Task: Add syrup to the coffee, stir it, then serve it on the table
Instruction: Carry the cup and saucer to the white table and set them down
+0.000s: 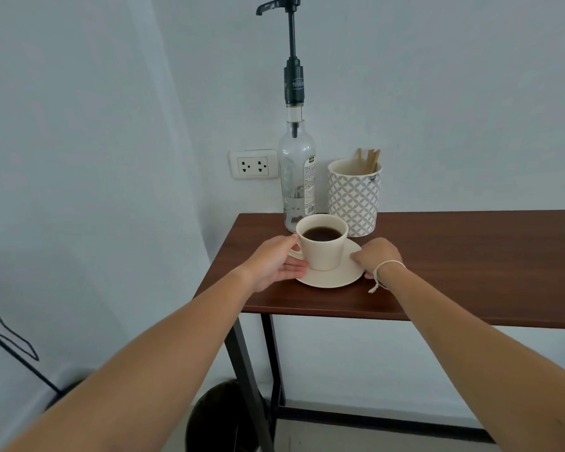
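Observation:
A cream cup of black coffee [322,243] stands on a cream saucer [330,277] near the left front corner of the brown table [454,269]. My left hand [274,261] grips the saucer's left rim, thumb by the cup's handle. My right hand [377,256] grips the saucer's right rim; a white string is tied round that wrist. Just behind the cup stands a clear syrup bottle [296,177] with a tall black pump [292,53], its spout pointing left.
A patterned grey-and-white holder [354,197] with wooden stir sticks [369,158] stands right of the bottle. A wall socket [253,164] is behind the table's left corner. A dark round object [222,415] and black cables [10,337] lie on the floor at left.

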Demonstrator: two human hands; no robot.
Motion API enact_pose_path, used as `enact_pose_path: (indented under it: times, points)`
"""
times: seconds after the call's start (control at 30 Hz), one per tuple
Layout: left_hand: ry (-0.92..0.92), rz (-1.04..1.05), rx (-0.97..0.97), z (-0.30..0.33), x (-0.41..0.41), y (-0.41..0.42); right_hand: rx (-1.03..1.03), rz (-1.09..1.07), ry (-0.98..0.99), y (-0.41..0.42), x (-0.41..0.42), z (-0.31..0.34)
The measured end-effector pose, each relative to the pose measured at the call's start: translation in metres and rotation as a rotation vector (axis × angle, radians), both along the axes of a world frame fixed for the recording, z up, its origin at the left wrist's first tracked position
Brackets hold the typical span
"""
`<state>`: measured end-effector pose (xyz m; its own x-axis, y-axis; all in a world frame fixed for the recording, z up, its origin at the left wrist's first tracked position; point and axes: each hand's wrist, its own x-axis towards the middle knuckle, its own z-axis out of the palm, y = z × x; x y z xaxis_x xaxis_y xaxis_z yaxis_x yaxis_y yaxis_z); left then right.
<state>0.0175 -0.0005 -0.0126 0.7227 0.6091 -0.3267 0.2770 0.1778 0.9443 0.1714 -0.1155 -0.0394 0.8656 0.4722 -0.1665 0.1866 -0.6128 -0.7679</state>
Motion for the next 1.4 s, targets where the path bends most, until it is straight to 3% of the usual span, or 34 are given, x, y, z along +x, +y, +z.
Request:
enact_pose_path:
  times: [0.37, 0.53, 0.8, 1.4]
  points:
    - [0.03, -0.037, 0.041, 0.005, -0.007, -0.011, 0.015, -0.033, 0.134, 0.005, 0.001, 0.003]
    - [0.001, -0.041, 0.015, 0.003, -0.014, -0.015, -0.022, 0.026, 0.287, 0.001, -0.004, 0.017]
    - [-0.008, -0.048, 0.015, 0.004, -0.018, -0.019, 0.252, -0.085, 0.608, -0.012, -0.013, 0.025]
    - [0.008, -0.031, 0.033, 0.015, -0.034, -0.012, 0.397, -0.096, 0.579, -0.001, -0.029, 0.019]
